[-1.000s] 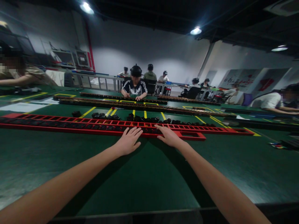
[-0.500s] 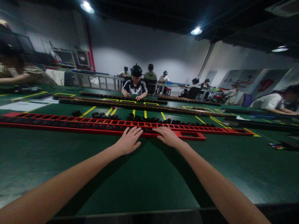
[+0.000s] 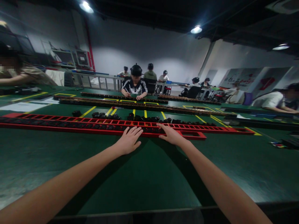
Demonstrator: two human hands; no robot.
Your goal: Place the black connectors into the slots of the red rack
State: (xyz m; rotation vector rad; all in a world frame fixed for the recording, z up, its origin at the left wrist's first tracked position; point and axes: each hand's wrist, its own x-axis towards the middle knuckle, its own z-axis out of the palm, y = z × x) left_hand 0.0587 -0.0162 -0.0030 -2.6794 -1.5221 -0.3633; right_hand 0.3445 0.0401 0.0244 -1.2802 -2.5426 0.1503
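A long red slotted rail [image 3: 46, 126] lies across the green table [image 3: 149, 174], with a second red rail [image 3: 210, 128] just behind it. Small black parts fill many of the near rail's slots. My left hand [image 3: 128, 142] lies flat and open on the table, fingertips touching the near rail's front edge. My right hand [image 3: 170, 135] rests open on the rail, fingers stretched over the black parts. Both hands hold nothing.
Loose black parts [image 3: 140, 118] are heaped behind the red rails. Dark rails [image 3: 112, 103] lie farther back among yellow floor-tape lines. A person in a helmet [image 3: 135, 83] sits opposite; other people sit at the left [image 3: 14, 73], right [image 3: 275, 101] and rear.
My right hand has slid a little to the right and farther onto the rail. My left hand has stayed in place.
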